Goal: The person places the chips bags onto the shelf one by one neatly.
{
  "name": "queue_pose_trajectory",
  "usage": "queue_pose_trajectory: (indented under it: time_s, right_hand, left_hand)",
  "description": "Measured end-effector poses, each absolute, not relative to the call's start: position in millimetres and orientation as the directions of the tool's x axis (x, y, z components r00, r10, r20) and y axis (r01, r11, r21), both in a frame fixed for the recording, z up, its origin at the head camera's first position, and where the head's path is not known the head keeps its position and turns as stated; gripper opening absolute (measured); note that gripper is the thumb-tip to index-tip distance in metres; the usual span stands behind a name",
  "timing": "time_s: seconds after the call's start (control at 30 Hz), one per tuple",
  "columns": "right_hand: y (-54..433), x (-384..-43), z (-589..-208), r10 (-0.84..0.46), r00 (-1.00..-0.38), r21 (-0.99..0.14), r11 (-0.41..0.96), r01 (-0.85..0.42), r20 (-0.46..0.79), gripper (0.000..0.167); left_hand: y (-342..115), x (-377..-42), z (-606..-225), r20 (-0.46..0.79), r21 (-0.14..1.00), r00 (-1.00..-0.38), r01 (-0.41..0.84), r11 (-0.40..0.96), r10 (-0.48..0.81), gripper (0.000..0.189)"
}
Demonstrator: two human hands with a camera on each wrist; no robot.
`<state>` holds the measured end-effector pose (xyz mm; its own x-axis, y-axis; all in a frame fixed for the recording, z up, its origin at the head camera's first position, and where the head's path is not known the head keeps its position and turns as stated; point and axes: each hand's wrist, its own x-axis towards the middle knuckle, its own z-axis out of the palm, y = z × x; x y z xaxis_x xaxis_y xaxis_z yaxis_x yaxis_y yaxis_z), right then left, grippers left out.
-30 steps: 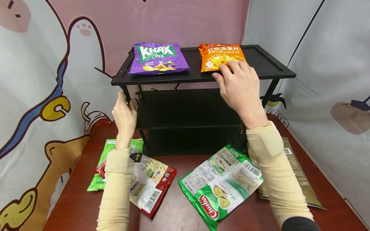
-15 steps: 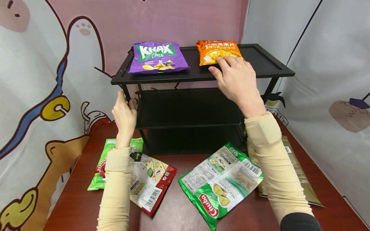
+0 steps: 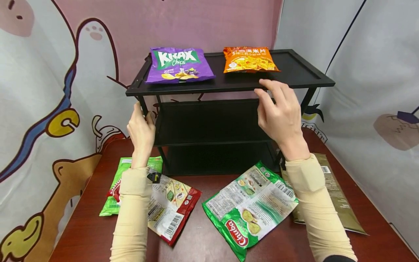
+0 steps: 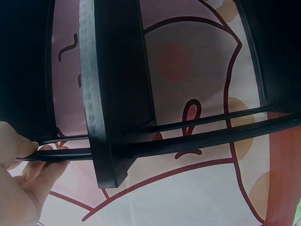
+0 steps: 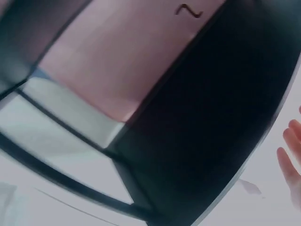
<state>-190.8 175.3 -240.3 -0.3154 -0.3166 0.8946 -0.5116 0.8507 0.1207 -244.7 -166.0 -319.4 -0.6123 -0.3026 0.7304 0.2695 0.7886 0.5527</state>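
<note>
A black three-tier shelf rack [image 3: 216, 90] stands at the back of the table. My left hand [image 3: 141, 127] grips its left front leg [image 3: 143, 104]; the left wrist view shows thumb and fingers around that thin post [image 4: 77, 154]. On the top tier lie a purple Krax chips bag [image 3: 180, 66], at left, and an orange snack bag [image 3: 250, 60], right of centre. My right hand [image 3: 281, 112] is in front of the top tier's front edge, below the orange bag and apart from it. Its fingers are loosely bent and hold nothing.
On the reddish-brown table [image 3: 196, 233] lie a green bag [image 3: 112, 207] partly behind my left forearm, a red-edged bag [image 3: 173, 205], a green-and-white Chuba bag [image 3: 250, 209] and a brownish-gold bag [image 3: 340, 196] partly behind my right forearm. Printed cloth [image 3: 209, 25] hangs behind.
The orange bag has slid back on the top tier, pushed by my right hand. That hand has since let go and drawn back and down. My left hand stays on the leg.
</note>
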Motion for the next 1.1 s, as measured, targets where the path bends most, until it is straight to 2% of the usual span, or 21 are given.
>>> queue_pose_trajectory:
  time_s: [0.07,0.13,0.27,0.43,0.67,0.87,0.93,1.0,1.1]
  right_hand:
    - [181,-187,-252,-0.334,-0.279,0.154,0.845,-0.512,0.901,0.024]
    - [187,-184,-265,-0.357,-0.288,0.173,0.842,-0.511,0.889,0.024]
    - [202,-181,-292,-0.374,-0.352,0.166,0.85,-0.499,0.858,0.023]
    - [231,-180,-328,-0.312,-0.434,0.097,0.888,-0.449,0.845,0.023]
    - [274,-180,-376,-0.152,-0.6,-0.028,0.96,-0.28,0.786,0.019]
    - [293,-175,-403,0.008,-0.667,-0.143,0.979,-0.148,0.745,0.019]
    - [298,-174,-410,0.035,-0.72,-0.164,0.98,-0.11,0.693,0.016]
    - [303,-172,-418,0.055,-0.808,-0.179,0.982,-0.062,0.586,0.017]
    - [310,-172,-429,0.099,-0.951,-0.194,0.98,0.042,0.294,0.035]
  left_hand:
    - [-166,-245,-320,0.733,0.553,-0.607,0.272,0.788,-0.305,0.023]
    - [-167,-245,-320,0.736,0.555,-0.603,0.275,0.785,-0.309,0.022]
    - [-166,-245,-320,0.734,0.557,-0.605,0.275,0.783,-0.309,0.023]
    - [-165,-245,-320,0.735,0.554,-0.606,0.277,0.785,-0.305,0.025]
    - [-166,-244,-320,0.727,0.563,-0.611,0.269,0.781,-0.313,0.026]
    - [-166,-244,-320,0.727,0.566,-0.611,0.276,0.777,-0.313,0.025]
    - [-166,-244,-320,0.729,0.565,-0.609,0.277,0.777,-0.313,0.025]
    - [-166,-244,-320,0.731,0.564,-0.607,0.278,0.777,-0.313,0.026]
    - [-166,-244,-320,0.731,0.563,-0.608,0.281,0.777,-0.31,0.026]
